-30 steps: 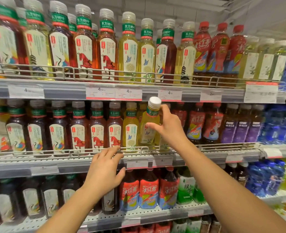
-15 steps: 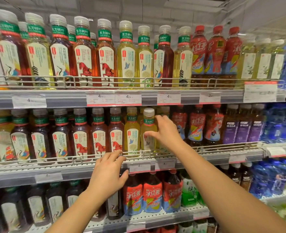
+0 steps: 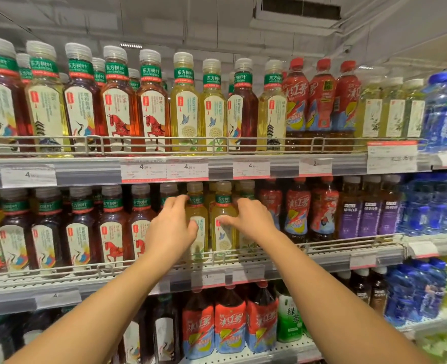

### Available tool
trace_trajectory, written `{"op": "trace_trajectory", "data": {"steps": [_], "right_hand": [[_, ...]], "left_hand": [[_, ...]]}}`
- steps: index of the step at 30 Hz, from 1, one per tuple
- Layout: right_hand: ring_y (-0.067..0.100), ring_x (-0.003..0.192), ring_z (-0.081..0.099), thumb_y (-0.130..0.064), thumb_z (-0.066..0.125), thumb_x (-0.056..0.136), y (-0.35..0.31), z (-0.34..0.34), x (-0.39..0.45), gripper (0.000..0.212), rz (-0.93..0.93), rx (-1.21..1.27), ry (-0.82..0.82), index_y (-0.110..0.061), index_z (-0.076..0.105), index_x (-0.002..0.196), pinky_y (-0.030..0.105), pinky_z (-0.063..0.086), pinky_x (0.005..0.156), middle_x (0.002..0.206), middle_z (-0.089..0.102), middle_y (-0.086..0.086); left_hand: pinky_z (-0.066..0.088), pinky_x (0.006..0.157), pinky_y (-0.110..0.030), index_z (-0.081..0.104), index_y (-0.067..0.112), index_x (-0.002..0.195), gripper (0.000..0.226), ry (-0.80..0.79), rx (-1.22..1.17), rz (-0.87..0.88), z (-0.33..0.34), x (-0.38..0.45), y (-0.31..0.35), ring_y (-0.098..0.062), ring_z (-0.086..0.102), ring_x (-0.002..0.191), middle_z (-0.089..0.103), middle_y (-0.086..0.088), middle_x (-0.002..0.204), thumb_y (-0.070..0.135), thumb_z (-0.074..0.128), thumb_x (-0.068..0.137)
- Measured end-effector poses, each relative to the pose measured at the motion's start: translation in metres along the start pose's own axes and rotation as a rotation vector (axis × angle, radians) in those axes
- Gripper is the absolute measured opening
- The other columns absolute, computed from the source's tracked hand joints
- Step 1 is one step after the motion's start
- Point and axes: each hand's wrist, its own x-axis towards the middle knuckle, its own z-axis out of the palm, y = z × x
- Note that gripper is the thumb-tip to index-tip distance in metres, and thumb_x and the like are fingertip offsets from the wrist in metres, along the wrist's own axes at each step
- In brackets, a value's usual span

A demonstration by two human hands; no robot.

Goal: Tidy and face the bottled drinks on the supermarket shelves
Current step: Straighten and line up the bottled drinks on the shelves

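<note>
Left hand [image 3: 170, 227] and right hand [image 3: 251, 222] each grip a yellow bottle [image 3: 223, 219] near the middle shelf's [image 3: 322, 254] front edge. Rigid, smooth plastic, probably moderately heavy; best gripped mid-body.

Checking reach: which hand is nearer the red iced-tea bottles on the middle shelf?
Right. The right hand is just left of the red iced-tea bottles; the left hand is farther left, past the yellow bottles.

Arms: both of mine bare to the frame edge, no sleeves.
Left hand [image 3: 170, 229]: no rings.
Right hand [image 3: 251, 220]: no rings.
</note>
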Motion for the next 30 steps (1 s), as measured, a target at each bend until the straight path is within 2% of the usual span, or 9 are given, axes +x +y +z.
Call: {"op": "trace_trajectory", "data": {"steps": [2,4,6,9,12,15,21,25,30], "right_hand": [[0.026,0.094,0.068,-0.062,0.066,0.089,0.01,0.001,-0.006,0.057,0.012,0.101,0.094,-0.016,0.059,0.123,0.046,0.059,0.08,0.095,0.071,0.0],[0.023,0.087,0.068,-0.051,0.062,0.094,0.023,0.002,-0.014,0.041,0.04,0.163,0.301,-0.022,0.055,0.123,0.046,0.059,0.077,0.087,0.068,-0.006],[0.025,0.089,0.067,-0.047,0.06,0.096,0.034,0.003,-0.022,0.032,0.066,0.125,0.415,-0.024,0.052,0.118,0.043,0.057,0.074,0.097,0.064,-0.005],[0.031,0.098,0.067,-0.059,0.055,0.096,0.044,0.011,-0.029,0.051,0.095,-0.025,0.318,-0.018,0.05,0.126,0.041,0.054,0.074,0.115,0.063,0.003],[0.033,0.097,0.07,-0.072,0.051,0.092,0.044,0.019,-0.03,0.067,0.129,-0.132,0.22,-0.015,0.049,0.125,0.038,0.05,0.066,0.11,0.07,0.006],[0.033,0.097,0.07,-0.077,0.049,0.09,0.041,0.025,-0.03,0.074,0.161,-0.147,0.197,-0.013,0.047,0.127,0.037,0.047,0.064,0.108,0.071,0.009],[0.034,0.106,0.067,-0.073,0.054,0.091,0.043,0.033,-0.031,0.071,0.2,-0.113,0.17,-0.012,0.048,0.128,0.041,0.054,0.077,0.115,0.069,0.01],[0.035,0.101,0.068,-0.071,0.059,0.086,0.044,0.034,-0.026,0.069,0.2,-0.073,0.17,-0.011,0.053,0.12,0.041,0.056,0.076,0.109,0.07,0.01],[0.033,0.095,0.069,-0.07,0.062,0.078,0.052,0.029,-0.024,0.065,0.179,-0.058,0.166,-0.014,0.055,0.11,0.038,0.05,0.068,0.103,0.07,0.007]], "left_hand": [[0.054,0.091,-0.047,0.032,0.02,0.152,0.066,0.003,0.03,-0.053,0.002,0.01,0.004,-0.03,0.062,0.115,0.05,-0.004,0.146,0.033,0.062,0.095],[0.053,0.09,-0.047,0.033,0.019,0.151,0.065,-0.016,0.065,-0.078,0.006,0.016,0.007,-0.031,0.062,0.115,0.056,-0.006,0.139,0.034,0.063,0.095],[0.054,0.086,-0.046,0.035,0.018,0.148,0.063,-0.029,0.092,-0.086,0.011,0.018,0.009,-0.032,0.064,0.11,0.061,-0.007,0.131,0.036,0.063,0.094],[0.054,0.079,-0.043,0.032,0.018,0.147,0.067,-0.052,0.145,-0.108,0.019,0.018,0.011,-0.032,0.065,0.104,0.064,-0.006,0.119,0.039,0.066,0.093],[0.057,0.082,-0.047,0.022,0.02,0.151,0.078,-0.033,0.184,-0.113,0.027,0.013,0.011,-0.034,0.065,0.106,0.063,-0.006,0.119,0.042,0.069,0.091],[0.056,0.081,-0.047,0.026,0.017,0.147,0.076,-0.001,0.231,-0.081,0.033,0.006,0.011,-0.036,0.065,0.105,0.06,-0.008,0.122,0.04,0.071,0.091],[0.055,0.074,-0.039,0.033,0.01,0.142,0.069,0.009,0.262,-0.091,0.038,0.006,0.015,-0.035,0.066,0.103,0.049,-0.012,0.132,0.041,0.069,0.092],[0.053,0.073,-0.036,0.043,0.012,0.13,0.052,0.03,0.253,-0.086,0.04,0.009,0.017,-0.032,0.066,0.102,0.052,-0.01,0.127,0.038,0.069,0.093],[0.057,0.077,-0.041,0.035,0.013,0.138,0.066,0.027,0.195,-0.085,0.046,0.006,0.013,-0.03,0.067,0.1,0.061,-0.006,0.117,0.038,0.073,0.09]]}}
